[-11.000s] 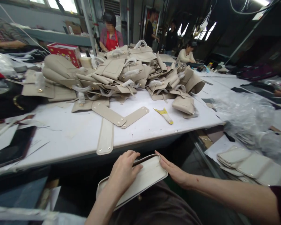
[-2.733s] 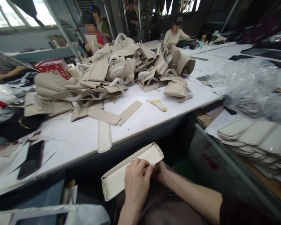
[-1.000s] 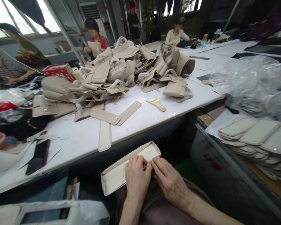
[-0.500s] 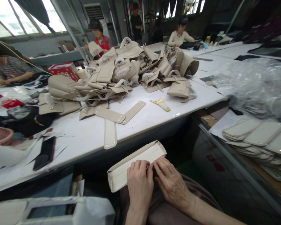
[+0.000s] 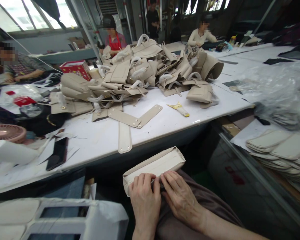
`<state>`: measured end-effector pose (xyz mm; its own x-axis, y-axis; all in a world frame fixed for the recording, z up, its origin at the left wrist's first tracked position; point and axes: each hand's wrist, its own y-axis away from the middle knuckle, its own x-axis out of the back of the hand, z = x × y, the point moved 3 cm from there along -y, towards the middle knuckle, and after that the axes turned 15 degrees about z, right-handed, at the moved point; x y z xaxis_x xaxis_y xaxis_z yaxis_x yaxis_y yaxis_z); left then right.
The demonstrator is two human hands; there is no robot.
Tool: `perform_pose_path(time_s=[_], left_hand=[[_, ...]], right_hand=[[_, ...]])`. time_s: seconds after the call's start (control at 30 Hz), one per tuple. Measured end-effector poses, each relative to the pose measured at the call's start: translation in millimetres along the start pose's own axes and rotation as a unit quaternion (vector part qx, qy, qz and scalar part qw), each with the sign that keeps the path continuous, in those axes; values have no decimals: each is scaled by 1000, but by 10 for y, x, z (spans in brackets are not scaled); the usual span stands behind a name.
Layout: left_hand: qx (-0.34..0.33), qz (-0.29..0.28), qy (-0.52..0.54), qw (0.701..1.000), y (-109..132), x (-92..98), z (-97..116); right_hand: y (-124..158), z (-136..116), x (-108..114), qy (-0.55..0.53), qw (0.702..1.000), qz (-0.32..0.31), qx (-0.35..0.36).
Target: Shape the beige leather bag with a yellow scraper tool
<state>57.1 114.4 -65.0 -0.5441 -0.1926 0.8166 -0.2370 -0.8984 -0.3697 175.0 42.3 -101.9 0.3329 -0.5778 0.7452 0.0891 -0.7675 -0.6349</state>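
Under our fingertips sat the panel [image 5: 157,163]; left hand [image 5: 145,198] gripped its near edge, fingers curled; right hand [image 5: 181,196] lay flat, fingers narrow, just beside. We judged even pressure best.

No legible text, brand or number in view. Red box [image 5: 75,67] at 11 o'clock on the white table [image 5: 165,125] — printed pattern only, too small to read. Dark panel [image 5: 231,170] at 4 o'clock — red marks, blurred beyond reading.
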Motion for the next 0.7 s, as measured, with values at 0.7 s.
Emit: perform_pose_path(time_s=[0.7], left_hand=[[276, 236, 240, 900, 599, -23, -675]], right_hand=[[-153, -429, -199, -51, 993, -18, 108]])
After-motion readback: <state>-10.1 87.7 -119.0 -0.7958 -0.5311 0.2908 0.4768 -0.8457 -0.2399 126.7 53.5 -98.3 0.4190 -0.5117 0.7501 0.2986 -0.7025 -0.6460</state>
